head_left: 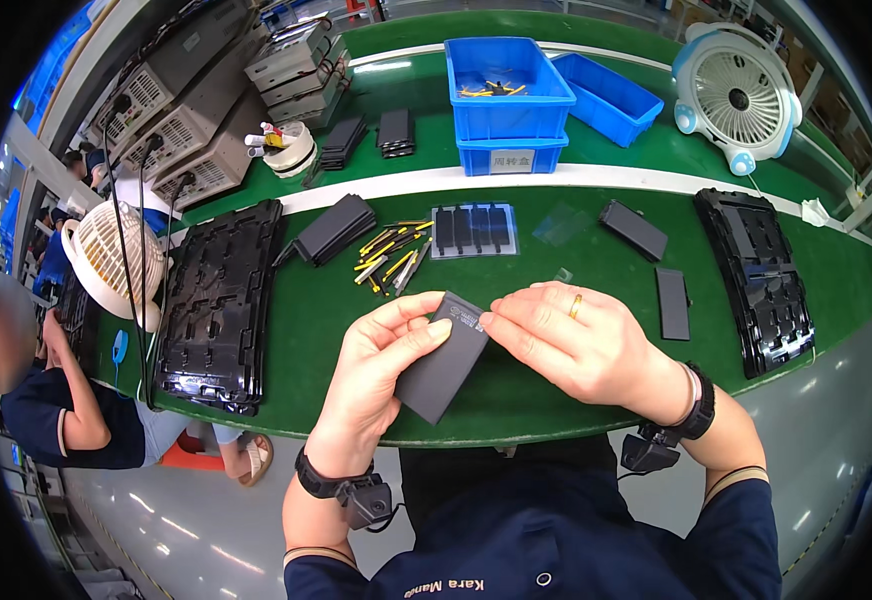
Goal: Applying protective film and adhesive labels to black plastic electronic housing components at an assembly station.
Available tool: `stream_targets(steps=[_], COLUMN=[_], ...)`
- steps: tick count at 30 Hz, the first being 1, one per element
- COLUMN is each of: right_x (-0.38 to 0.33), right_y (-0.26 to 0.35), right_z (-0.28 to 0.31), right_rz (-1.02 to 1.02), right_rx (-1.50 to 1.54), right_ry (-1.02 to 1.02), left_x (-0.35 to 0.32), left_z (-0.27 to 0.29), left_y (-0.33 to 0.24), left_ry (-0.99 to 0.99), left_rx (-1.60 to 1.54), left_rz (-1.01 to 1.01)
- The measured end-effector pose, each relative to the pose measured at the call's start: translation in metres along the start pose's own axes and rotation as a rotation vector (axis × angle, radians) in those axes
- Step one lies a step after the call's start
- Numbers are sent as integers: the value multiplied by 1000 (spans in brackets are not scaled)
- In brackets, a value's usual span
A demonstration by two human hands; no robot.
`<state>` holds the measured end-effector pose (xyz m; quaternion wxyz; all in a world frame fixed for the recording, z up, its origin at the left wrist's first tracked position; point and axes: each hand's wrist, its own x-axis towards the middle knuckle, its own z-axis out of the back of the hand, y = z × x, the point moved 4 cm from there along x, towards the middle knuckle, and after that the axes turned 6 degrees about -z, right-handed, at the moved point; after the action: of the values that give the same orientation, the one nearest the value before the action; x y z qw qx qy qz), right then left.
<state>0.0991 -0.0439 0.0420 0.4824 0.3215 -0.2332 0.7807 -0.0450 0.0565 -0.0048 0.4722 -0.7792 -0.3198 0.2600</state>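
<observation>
Clasping a flat black rectangular pack in my left hand, I cannot tell whether my right hand, at its upper corner, pinches anything.

Behind the dark block, some fingers of the left hand are hidden from us; whether the right hand grips its edge or only touches it, we cannot tell. Its pale print is too small to read. The upper blue bin hides the inside of the lower bin, the head of the seated person is blurred, and the top edge cuts off the grey machines.
</observation>
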Motion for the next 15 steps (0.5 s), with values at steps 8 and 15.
stream_targets(steps=[8, 15], right_x=[7, 11], right_y=[-6, -11], right_z=[3, 7], right_rz=[-96, -137], right_rx=[78, 252], right_ry=[59, 120], left_x=[0, 1], left_z=[2, 6], left_y=[4, 4], left_ry=[15, -2], left_rx=[-16, -50], left_rz=[25, 48])
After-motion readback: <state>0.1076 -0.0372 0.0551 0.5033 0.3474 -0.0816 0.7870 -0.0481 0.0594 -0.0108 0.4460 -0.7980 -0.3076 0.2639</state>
